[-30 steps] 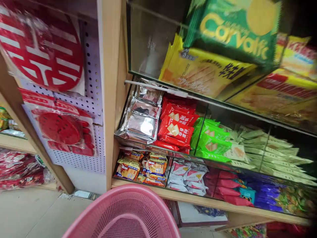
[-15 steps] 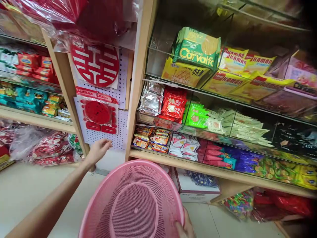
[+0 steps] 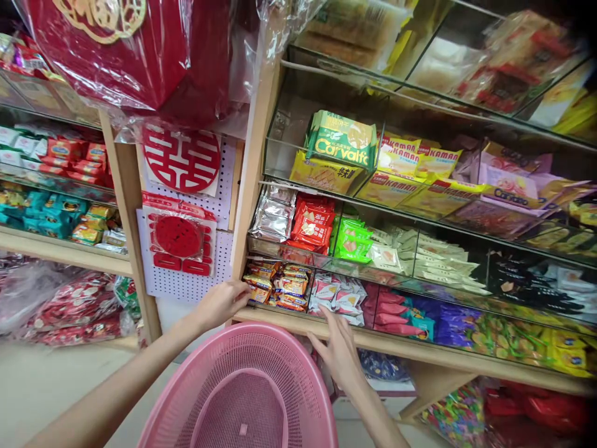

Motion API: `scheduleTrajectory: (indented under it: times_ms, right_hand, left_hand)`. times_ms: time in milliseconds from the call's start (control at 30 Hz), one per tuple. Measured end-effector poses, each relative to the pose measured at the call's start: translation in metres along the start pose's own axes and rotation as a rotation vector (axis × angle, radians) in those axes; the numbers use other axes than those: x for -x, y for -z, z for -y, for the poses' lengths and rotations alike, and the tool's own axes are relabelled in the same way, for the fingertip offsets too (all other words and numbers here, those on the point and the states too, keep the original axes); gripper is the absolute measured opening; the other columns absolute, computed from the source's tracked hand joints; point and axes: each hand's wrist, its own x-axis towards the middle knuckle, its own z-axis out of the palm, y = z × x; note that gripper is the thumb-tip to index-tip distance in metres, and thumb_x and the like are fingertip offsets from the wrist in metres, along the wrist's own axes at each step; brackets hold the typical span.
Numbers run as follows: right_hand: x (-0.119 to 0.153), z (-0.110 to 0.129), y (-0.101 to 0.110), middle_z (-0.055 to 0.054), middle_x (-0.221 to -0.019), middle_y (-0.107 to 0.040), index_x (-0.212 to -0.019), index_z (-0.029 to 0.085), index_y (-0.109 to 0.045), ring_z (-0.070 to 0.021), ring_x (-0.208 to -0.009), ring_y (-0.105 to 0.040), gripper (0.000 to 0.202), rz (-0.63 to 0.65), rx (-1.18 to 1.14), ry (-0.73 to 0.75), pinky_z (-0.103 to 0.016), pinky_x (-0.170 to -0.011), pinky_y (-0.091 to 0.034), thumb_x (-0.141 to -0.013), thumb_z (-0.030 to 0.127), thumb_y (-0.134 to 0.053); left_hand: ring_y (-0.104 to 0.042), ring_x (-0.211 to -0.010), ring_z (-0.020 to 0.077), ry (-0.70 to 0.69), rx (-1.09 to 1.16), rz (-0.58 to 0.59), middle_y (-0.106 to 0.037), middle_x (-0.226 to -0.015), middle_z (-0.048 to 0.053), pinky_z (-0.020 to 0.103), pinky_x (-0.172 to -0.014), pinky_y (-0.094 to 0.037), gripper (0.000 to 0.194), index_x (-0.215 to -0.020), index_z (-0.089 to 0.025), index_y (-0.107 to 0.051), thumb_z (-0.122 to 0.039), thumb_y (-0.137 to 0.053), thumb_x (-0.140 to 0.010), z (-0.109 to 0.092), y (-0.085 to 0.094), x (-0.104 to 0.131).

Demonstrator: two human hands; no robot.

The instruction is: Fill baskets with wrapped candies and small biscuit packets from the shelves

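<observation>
My left hand (image 3: 226, 303) is at the left end of the lowest snack compartment, its fingers curled together beside small orange-wrapped snack packets (image 3: 291, 285). Whether anything is between those fingertips is hidden. My right hand (image 3: 336, 345) reaches up with fingers apart, holding nothing. Its fingertips are just in front of white-and-pink snack packets (image 3: 339, 297), close to the wooden shelf edge (image 3: 396, 343). Between my forearms is a pink plastic mesh basket (image 3: 313, 379) with nothing in it. Neither hand is on the basket, and what supports it is out of view.
Glass-fronted shelves above carry green Carvalfo packs (image 3: 344, 142), yellow Kaman packs (image 3: 396, 190) and red packets (image 3: 311, 225). A wooden upright (image 3: 254, 155) divides them from red paper cut-outs (image 3: 181, 158). A plastic-wrapped red box (image 3: 140, 56) juts out overhead. Bagged goods (image 3: 79, 305) lie low left.
My right hand has let go of the basket's rim and moved up to the lowest compartments. My left hand has moved right to the orange packets. The view has tilted up slightly.
</observation>
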Motion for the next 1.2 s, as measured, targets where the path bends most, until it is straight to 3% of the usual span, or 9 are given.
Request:
scheduleTrajectory:
  times_ms: [133, 300, 467, 667, 1033, 1200]
  right_hand:
    - [-0.071, 0.009, -0.01, -0.007, -0.109, -0.056, -0.114, 0.021, -0.045, -0.0221, -0.101, -0.046, 0.036, 0.014, 0.232, 0.273, -0.035, -0.081, -0.037, -0.08, 0.024, -0.054]
    - [-0.103, 0.002, -0.021, -0.007, -0.101, -0.058, -0.105, 0.02, -0.046, -0.022, -0.095, -0.046, 0.03, 0.09, 0.341, 0.388, -0.032, -0.075, -0.033, -0.078, 0.024, -0.058]
    - [-0.111, -0.002, -0.018, -0.007, -0.101, -0.059, -0.105, 0.019, -0.044, -0.0223, -0.094, -0.045, 0.035, 0.141, 0.358, 0.446, -0.032, -0.076, -0.031, -0.076, 0.026, -0.062]
    - [-0.112, -0.001, -0.017, -0.006, -0.105, -0.059, -0.106, 0.02, -0.044, -0.0219, -0.096, -0.045, 0.033, 0.149, 0.31, 0.459, -0.032, -0.077, -0.03, -0.077, 0.022, -0.06]
    - [-0.111, -0.005, -0.027, -0.009, -0.11, -0.057, -0.122, 0.019, -0.04, -0.0224, -0.099, -0.045, 0.049, 0.101, 0.291, 0.487, -0.036, -0.083, -0.029, -0.076, 0.023, -0.056]
    - [-0.108, 0.001, -0.017, -0.009, -0.106, -0.058, -0.122, 0.02, -0.042, -0.0236, -0.099, -0.045, 0.049, 0.042, 0.229, 0.447, -0.038, -0.086, -0.029, -0.075, 0.022, -0.056]
  left_hand:
    - [-0.06, -0.077, 0.0152, -0.022, 0.035, -0.027, -0.065, -0.085, 0.004, 0.023, -0.068, -0.043, 0.03, -0.089, -0.021, -0.062, -0.034, -0.035, -0.088, 0.0, -0.008, 0.0]
    - [-0.059, -0.078, 0.0148, -0.011, 0.071, -0.045, -0.065, -0.086, 0.004, 0.024, -0.071, -0.044, 0.027, -0.092, -0.021, -0.061, -0.031, -0.036, -0.088, 0.005, -0.02, 0.015]
    - [-0.059, -0.08, 0.0148, -0.015, 0.065, -0.044, -0.064, -0.085, 0.004, 0.024, -0.073, -0.044, 0.026, -0.091, -0.021, -0.061, -0.028, -0.036, -0.088, 0.004, -0.025, 0.027]
    - [-0.058, -0.079, 0.0149, -0.032, 0.05, -0.044, -0.062, -0.085, 0.004, 0.024, -0.072, -0.045, 0.024, -0.09, -0.02, -0.06, -0.026, -0.037, -0.088, -0.007, -0.024, 0.022]
    - [-0.056, -0.082, 0.0135, -0.124, 0.068, -0.045, -0.06, -0.09, 0.005, 0.024, -0.072, -0.044, 0.023, -0.091, -0.019, -0.057, -0.023, -0.035, -0.09, -0.022, -0.025, 0.016]
    - [-0.056, -0.083, 0.0133, -0.161, 0.042, -0.066, -0.06, -0.089, 0.005, 0.024, -0.074, -0.045, 0.023, -0.09, -0.018, -0.057, -0.022, -0.034, -0.09, -0.026, -0.017, 0.014]
